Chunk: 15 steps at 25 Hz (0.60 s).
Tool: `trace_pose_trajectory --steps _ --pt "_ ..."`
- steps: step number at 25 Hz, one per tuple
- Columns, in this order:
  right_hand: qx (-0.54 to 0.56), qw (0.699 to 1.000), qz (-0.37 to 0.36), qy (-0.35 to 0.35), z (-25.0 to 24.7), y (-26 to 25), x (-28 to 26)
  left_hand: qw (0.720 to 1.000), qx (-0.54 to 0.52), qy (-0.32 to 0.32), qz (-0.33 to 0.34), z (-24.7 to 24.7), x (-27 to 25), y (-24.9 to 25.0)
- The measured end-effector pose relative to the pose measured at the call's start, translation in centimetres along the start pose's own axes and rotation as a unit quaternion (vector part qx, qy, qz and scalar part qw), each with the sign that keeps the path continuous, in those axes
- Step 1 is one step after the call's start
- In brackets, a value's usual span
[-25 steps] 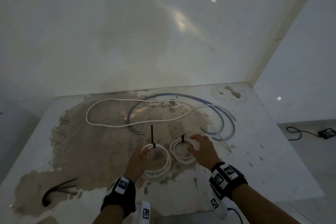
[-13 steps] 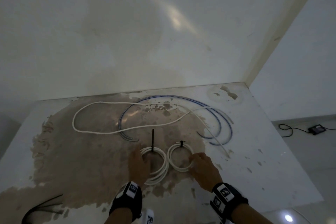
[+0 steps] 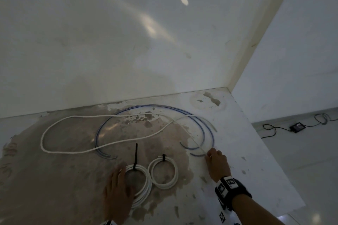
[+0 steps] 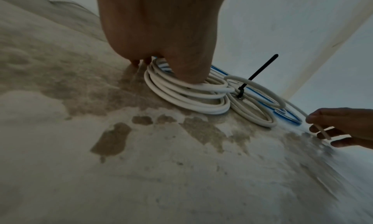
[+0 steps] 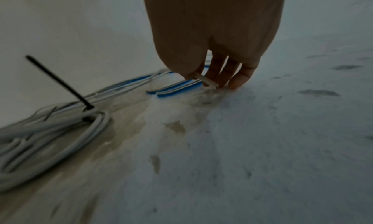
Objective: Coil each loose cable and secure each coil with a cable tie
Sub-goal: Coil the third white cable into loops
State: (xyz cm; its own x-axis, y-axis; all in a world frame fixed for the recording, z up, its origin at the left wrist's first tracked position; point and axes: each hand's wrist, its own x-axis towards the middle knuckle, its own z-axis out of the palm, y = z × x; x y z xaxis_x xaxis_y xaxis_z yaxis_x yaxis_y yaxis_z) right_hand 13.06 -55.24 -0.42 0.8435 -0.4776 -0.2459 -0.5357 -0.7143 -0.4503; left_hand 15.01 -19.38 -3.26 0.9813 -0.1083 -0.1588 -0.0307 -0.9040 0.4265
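Right fingers: thumb and fingers (image 5: 217,74) of the right hand (image 3: 217,165) pinch the free end of the loose white cable (image 3: 102,149), its tip showing just under them in the right wrist view.
Left fingers: the left hand (image 3: 117,193) lies flat, fingers straight, on the near-left part of the larger white coil (image 3: 141,191); the thumb (image 4: 187,67) presses its turns.
Change: half a second ago the right hand rested on the near-right rim of the smaller white coil (image 3: 163,173); now it is off that coil, out to the right at the cable end. The left hand is on the larger coil as before.
Coils: both lie side by side, touching or nearly so, between the two hands; each is cinched on its far side by a black cable tie, the long one (image 3: 135,157) sticking up, the short one (image 3: 164,157) trimmed close.
Loose cable: from the right fingers it runs away and left in a wide loop beyond both coils.
Blue cable (image 3: 203,126): uncoiled arcs lie beyond the coils, the ends just left of the right fingertips.
Surface: white table (image 3: 256,160) with a large brown worn patch under the cables.
Room: pale wall (image 3: 128,42) behind; past the table's right edge, a black device with its cord (image 3: 297,127) on the floor.
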Motion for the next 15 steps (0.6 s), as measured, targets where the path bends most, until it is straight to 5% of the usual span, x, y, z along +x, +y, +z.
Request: trace_pose_trajectory --steps 5,12,15 --pt "0.109 0.992 -0.027 0.060 -4.1 -2.1 2.1 1.000 0.008 0.011 0.010 -0.4 0.1 0.3" --pt "0.119 0.966 -0.182 0.142 -15.7 -10.3 5.5 0.996 0.015 -0.082 0.018 -1.2 0.6 -0.9" --pt "0.138 0.942 -0.269 0.149 -19.5 -15.3 4.5 0.995 -0.092 0.013 0.040 -3.8 2.6 0.1"
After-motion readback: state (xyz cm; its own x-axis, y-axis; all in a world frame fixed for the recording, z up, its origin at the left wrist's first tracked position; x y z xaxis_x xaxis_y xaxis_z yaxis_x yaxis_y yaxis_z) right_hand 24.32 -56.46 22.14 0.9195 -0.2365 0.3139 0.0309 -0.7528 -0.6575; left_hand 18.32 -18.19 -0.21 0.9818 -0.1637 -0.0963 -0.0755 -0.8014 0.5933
